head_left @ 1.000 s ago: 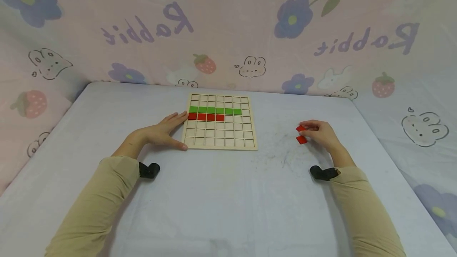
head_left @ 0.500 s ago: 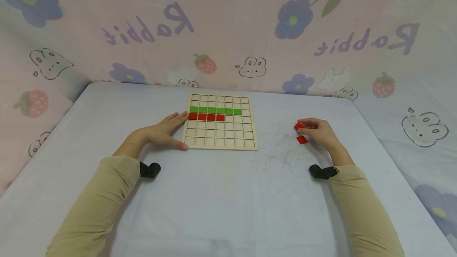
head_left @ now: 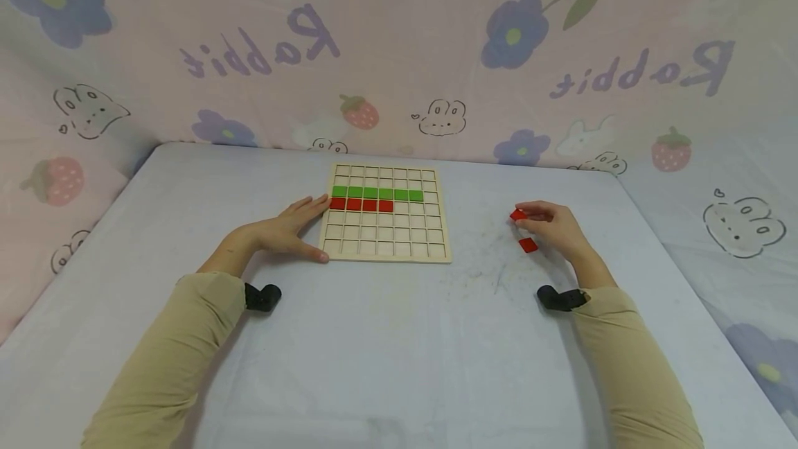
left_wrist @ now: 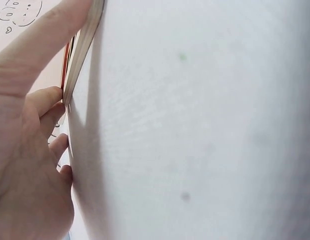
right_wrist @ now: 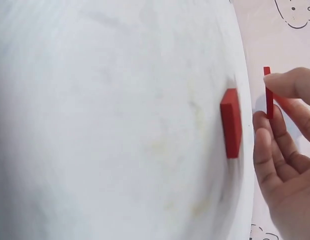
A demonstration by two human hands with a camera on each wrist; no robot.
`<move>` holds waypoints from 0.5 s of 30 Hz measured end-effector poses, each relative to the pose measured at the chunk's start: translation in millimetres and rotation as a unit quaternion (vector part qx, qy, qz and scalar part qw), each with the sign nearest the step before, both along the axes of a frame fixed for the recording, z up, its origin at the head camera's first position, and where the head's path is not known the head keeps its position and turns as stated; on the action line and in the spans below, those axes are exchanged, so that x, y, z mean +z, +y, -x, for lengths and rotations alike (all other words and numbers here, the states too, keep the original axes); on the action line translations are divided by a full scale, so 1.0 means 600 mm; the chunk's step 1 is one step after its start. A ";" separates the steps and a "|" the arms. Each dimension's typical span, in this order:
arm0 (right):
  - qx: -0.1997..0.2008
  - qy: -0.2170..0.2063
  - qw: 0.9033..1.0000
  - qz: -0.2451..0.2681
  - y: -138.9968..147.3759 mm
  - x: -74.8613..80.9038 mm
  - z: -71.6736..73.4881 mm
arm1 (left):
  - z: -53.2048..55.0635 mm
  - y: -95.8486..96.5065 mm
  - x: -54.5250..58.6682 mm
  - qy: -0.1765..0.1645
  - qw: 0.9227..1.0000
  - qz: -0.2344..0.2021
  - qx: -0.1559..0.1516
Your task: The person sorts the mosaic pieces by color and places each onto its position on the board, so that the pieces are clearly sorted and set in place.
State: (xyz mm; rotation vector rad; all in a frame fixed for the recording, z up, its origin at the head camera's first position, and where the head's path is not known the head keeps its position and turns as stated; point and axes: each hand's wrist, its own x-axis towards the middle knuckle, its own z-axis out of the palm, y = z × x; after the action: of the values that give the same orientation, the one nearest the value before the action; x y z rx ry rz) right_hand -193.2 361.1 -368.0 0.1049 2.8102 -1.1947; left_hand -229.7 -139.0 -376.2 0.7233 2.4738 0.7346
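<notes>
A pale wooden grid board [head_left: 386, 213] lies flat towards the back of the table. One of its rows holds several green tiles [head_left: 386, 194], and the row just below holds several red tiles [head_left: 361, 204]. Against the board's left edge rests my left hand [head_left: 277, 233], fingers straight and thumb spread at the near corner. To the right of the board, my right hand [head_left: 555, 227] pinches a red square tile [right_wrist: 269, 92] between thumb and fingers, raised above the table in the right wrist view. Another red tile [right_wrist: 231, 123] lies on the table below that hand.
A white cloth covers the table [head_left: 386, 352], with faint smudges between the board and my right hand. Behind it hangs a printed curtain [head_left: 399, 47] with flowers and rabbits. A black wrist camera [head_left: 262, 298] sticks out from the left sleeve, another [head_left: 561, 298] from the right.
My right hand has lifted the pinched red tile slightly up and leftward, away from the tile on the table. The left hand and board have stayed in place.
</notes>
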 end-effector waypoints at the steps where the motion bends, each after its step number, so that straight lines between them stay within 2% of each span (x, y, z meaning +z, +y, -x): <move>1: 0.002 0.001 1.000 0.002 -0.001 0.001 0.000 | 0.000 0.000 0.000 0.000 1.000 0.000 0.000; 10: 0.022 0.014 0.999 0.022 -0.020 0.010 -0.001 | 0.000 0.001 0.000 0.003 1.000 0.004 -0.001; 15: 0.031 0.018 0.999 0.033 -0.027 0.007 0.003 | -0.001 0.001 0.001 0.002 1.000 0.005 0.001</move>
State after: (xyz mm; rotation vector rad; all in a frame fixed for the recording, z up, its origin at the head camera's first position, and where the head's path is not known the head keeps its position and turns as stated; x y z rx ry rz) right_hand -195.1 344.8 -364.0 -0.0083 2.7793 -1.2874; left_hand -229.2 -138.5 -375.7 0.7204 2.4803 0.7221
